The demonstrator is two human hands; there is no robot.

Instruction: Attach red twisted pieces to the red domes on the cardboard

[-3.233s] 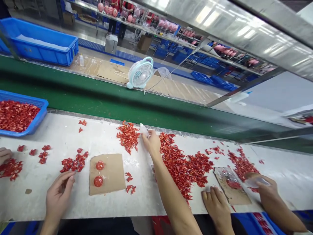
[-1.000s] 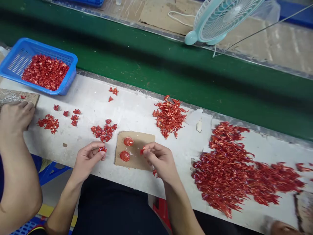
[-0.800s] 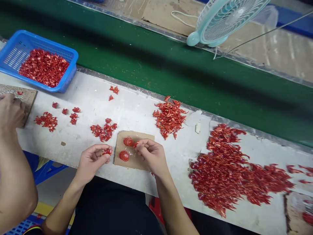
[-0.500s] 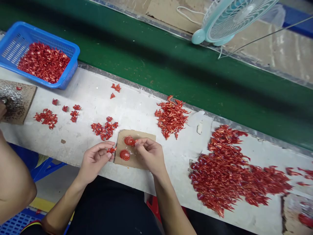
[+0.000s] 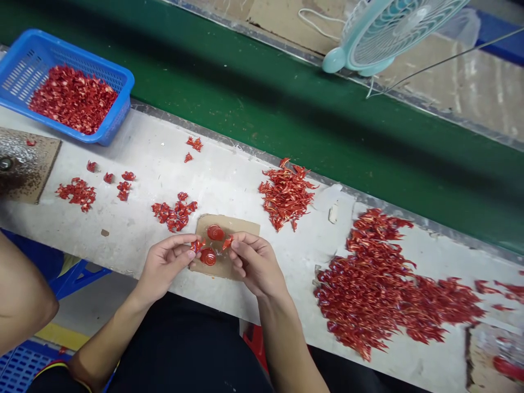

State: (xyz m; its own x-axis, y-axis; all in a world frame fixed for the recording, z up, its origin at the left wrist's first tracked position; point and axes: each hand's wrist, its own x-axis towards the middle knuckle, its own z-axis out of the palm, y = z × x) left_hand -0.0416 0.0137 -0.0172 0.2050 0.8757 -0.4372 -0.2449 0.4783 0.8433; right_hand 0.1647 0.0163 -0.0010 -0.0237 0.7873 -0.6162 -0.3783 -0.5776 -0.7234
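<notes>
My left hand (image 5: 166,265) pinches a small glossy red part (image 5: 197,245) between thumb and fingertips, at the left edge of a cardboard piece (image 5: 223,268). Between finger and thumb of my right hand (image 5: 257,262) is a pointed red piece (image 5: 228,242), held over the cardboard and a short way apart from the left one. Two round red discs, an upper disc (image 5: 215,232) and a lower disc (image 5: 208,256), rest on the cardboard between my hands. They look wet and shiny. Just beyond my left hand lies a cluster of red parts (image 5: 176,215).
A pile of pointed red pieces (image 5: 289,194) lies behind my right hand, and a larger red heap (image 5: 368,289) spreads to the right. A blue basket (image 5: 118,117) of red pieces stands at left. Beyond the green strip (image 5: 229,103) is a fan (image 5: 393,33). Another person's arm (image 5: 22,295) shows at left.
My right hand has lifted its pointed red piece away from the upper disc. My left hand has moved right with its red part, closer to the right hand.
</notes>
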